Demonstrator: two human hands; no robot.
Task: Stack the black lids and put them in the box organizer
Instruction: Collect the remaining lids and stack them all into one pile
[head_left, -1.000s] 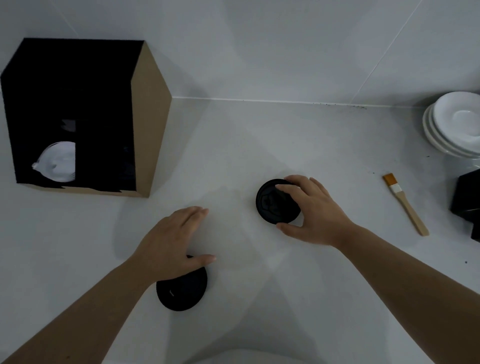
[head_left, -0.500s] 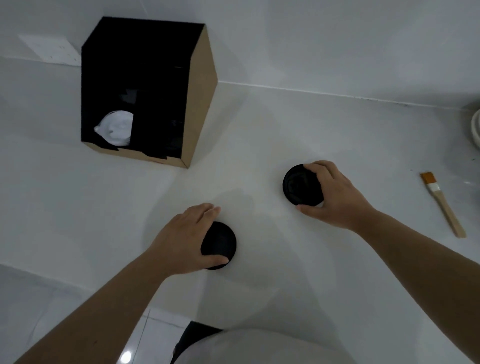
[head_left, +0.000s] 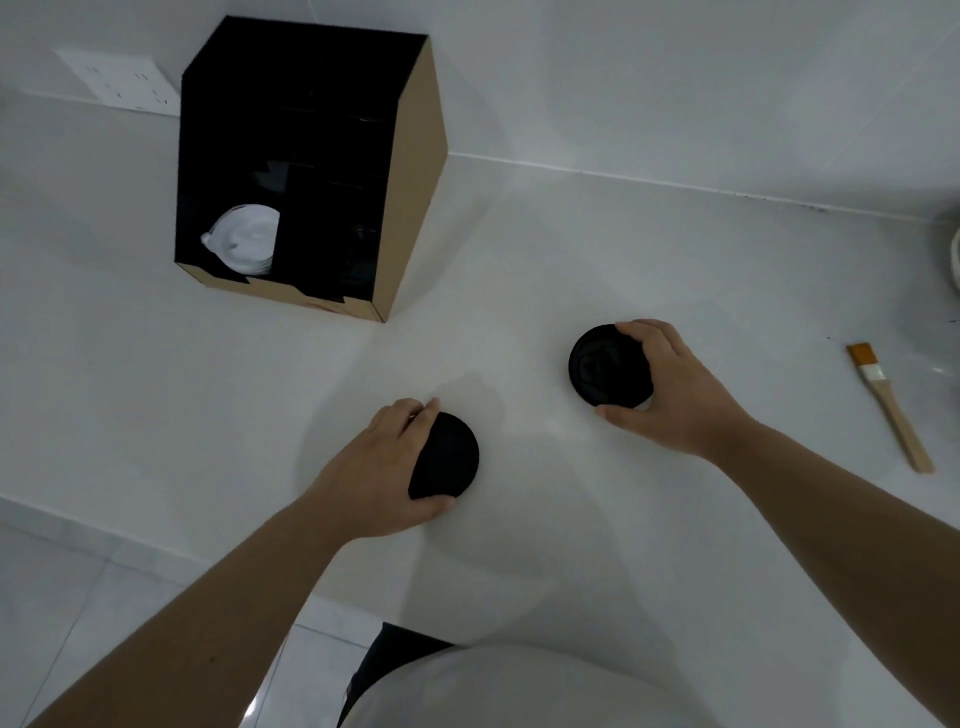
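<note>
Gripping one black lid (head_left: 451, 457) with the left hand (head_left: 379, 467), and another lid (head_left: 605, 371) with the right hand (head_left: 670, 387). Both lids sit well apart on the desk (head_left: 597, 260), box organizer (head_left: 306, 171) off behind them.

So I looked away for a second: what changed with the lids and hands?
The left hand, resting on top of the near lid a second ago, has curled round its edge to grip it. The right hand still holds the far lid. The lids remain apart; box and brush untouched.
</note>
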